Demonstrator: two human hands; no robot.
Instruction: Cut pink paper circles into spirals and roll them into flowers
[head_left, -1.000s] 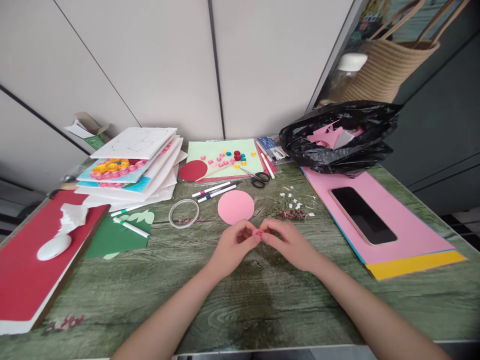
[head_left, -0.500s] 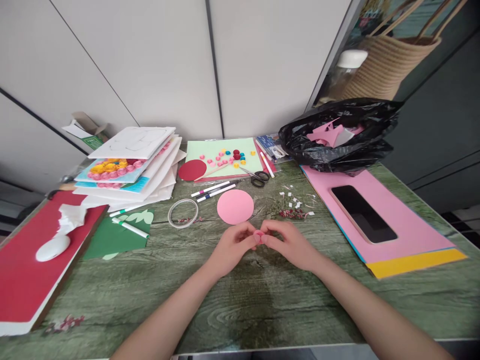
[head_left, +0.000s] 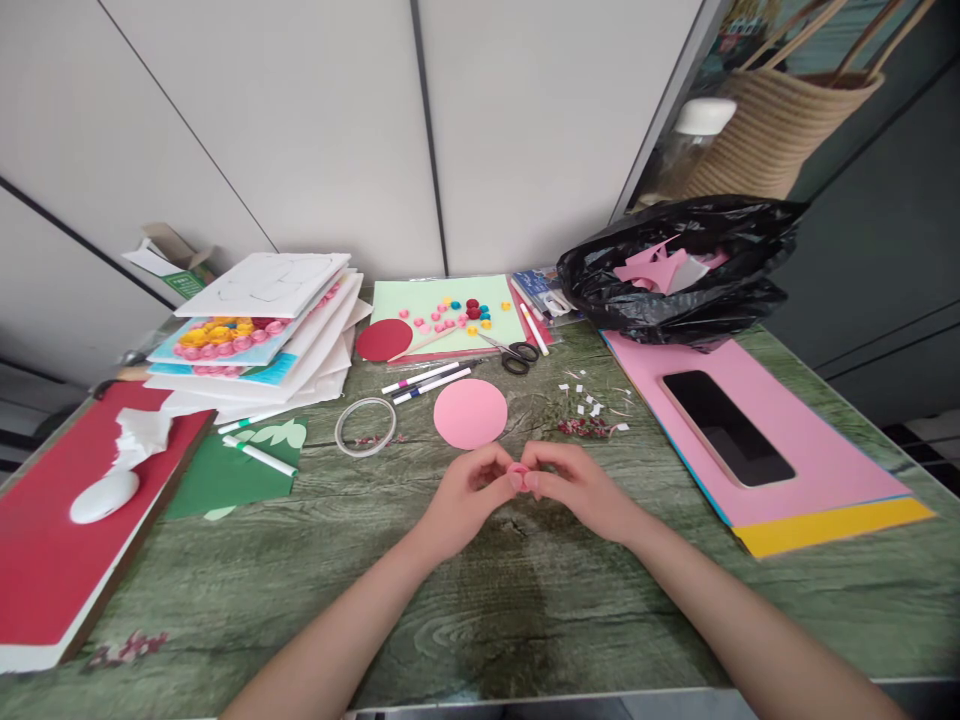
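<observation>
Between my fingertips is a small pink paper coil [head_left: 518, 472], held just above the table. My left hand [head_left: 474, 497] pinches its left side with thumb and forefinger. From the right, my right hand [head_left: 576, 485] pinches the same coil, so both hands are closed on it. The fingers cover part of the piece. Just beyond my left hand lies a flat pink paper circle [head_left: 470, 413]. A roll of tape [head_left: 365, 428] rests to its left, and scissors with black handles [head_left: 519, 357] lie farther back.
Small coloured paper rolls sit on a pale green sheet [head_left: 390, 300]. White paper bits [head_left: 589, 408] are scattered right of the circle. A phone [head_left: 727, 428] lies on pink sheets [head_left: 832, 460]. A black bag [head_left: 675, 318] and stacked boards [head_left: 262, 285] stand farther back.
Both hands stay in nearly the same place, with the pink coil still between them. My fingertips have shifted very slightly on it.
</observation>
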